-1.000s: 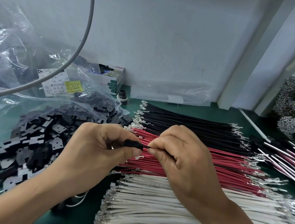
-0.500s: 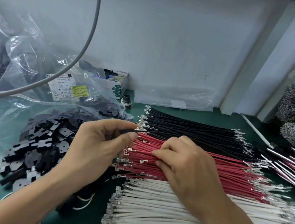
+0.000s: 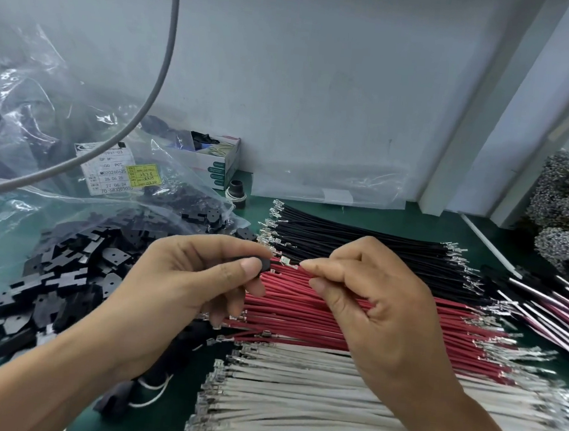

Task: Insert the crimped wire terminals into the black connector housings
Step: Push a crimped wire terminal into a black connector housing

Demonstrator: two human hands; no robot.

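Since half a second ago, the right hand has lifted off the red wires at centre frame and now pinches one wire behind its crimped terminal between thumb and forefinger. Centre left, the left hand pinches a black connector housing, its open end facing the terminal, just apart. Insertion seems about to begin; the next move calls for lining the terminal up with a cavity and pushing it home. Loose housings lie at left.

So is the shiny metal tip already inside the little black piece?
Not yet. The metal tip pinched by the right hand shows bare, just outside the black piece in the left hand.
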